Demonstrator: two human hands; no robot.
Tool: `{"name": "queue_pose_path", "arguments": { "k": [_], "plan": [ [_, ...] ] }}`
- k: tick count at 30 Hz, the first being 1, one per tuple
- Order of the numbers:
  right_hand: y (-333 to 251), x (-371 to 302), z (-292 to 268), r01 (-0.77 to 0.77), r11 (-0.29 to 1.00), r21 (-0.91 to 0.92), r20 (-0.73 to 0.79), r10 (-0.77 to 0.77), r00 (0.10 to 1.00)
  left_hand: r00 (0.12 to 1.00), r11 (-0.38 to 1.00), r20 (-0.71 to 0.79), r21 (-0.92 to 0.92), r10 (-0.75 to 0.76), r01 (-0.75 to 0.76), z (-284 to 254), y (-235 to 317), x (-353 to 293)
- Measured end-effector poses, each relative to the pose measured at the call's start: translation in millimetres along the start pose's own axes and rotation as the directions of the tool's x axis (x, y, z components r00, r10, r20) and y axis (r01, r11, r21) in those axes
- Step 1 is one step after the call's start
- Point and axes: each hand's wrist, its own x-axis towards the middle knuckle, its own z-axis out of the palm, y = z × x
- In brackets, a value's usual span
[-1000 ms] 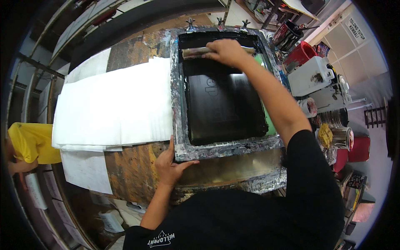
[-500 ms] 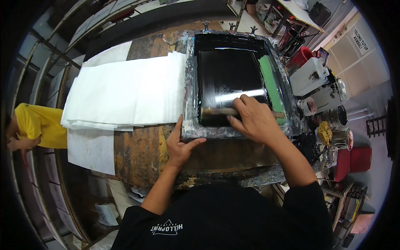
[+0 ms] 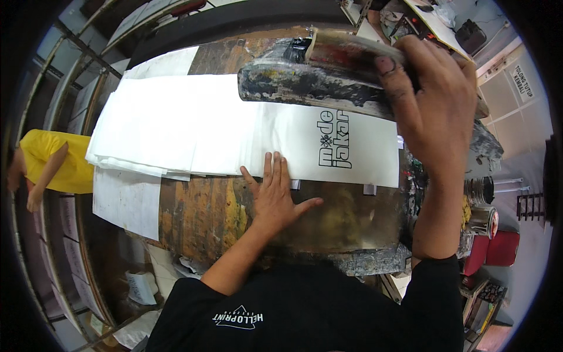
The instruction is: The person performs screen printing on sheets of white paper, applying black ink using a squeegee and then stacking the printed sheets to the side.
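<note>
The right hand (image 3: pixel 437 97) grasps the squeegee (image 3: pixel 346 51) beside the raised screen frame (image 3: pixel 311 85); if that hold slips, either could drop and smear the black-lettered sheet (image 3: pixel 370 155) below it, whose near edge lies under the left hand (image 3: pixel 274 196), fingers spread, gripping nothing.

I see left hand (image 3: pixel 272 204) palm down, three fingers pointing forward, pinky splayed left, thumb out right; left forearm (image 3: pixel 239 258) slanting in from below. I have right hand (image 3: pixel 441 97) raised, fingers curled gripping, thumb smudged dark, right forearm (image 3: pixel 440 205) near vertical.
</note>
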Motion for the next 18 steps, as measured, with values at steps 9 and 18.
{"name": "queue_pose_path", "arguments": {
  "k": [9,18],
  "plan": [
    [-5.4,35.0,-4.9,-0.186,0.960,0.209,0.091,0.170,0.981,0.911,0.970,-0.412,-0.227,-0.011,-0.091,-69.6,-3.4,84.7],
    [-12.5,3.4,-3.9,-0.129,0.991,0.024,0.113,0.126,0.986,0.643,0.873,-0.624,-0.138,-0.443,0.467,-147.8,-168.6,6.7]
  ]
}}
